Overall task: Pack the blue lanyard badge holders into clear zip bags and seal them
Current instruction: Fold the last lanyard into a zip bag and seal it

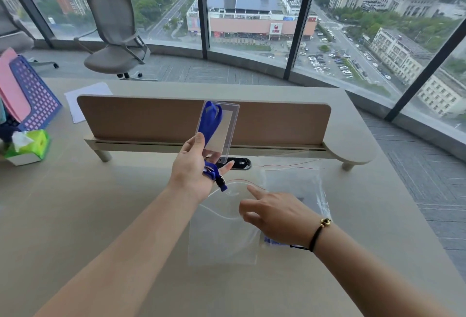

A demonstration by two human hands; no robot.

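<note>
My left hand (193, 168) holds a clear badge holder (219, 127) upright above the desk, with its blue lanyard (211, 121) folded against it and the blue clip end (219, 180) dangling below my palm. A clear zip bag (223, 236) with a red seal line lies flat on the desk, its mouth bulging open toward my left hand. My right hand (274, 213) rests on that bag with the index finger stretched to the mouth's edge. A second clear bag (295, 178) lies behind it. Under my right wrist a bit of blue (271, 240) shows; what it is cannot be told.
A tan divider panel (151, 117) crosses the desk behind the bags, with a black cable port (239, 163) at its foot. A green tissue box (27, 146), a blue perforated file rack (35, 95) and white paper (83, 100) stand at the left. A grey chair (113, 32) stands by the windows.
</note>
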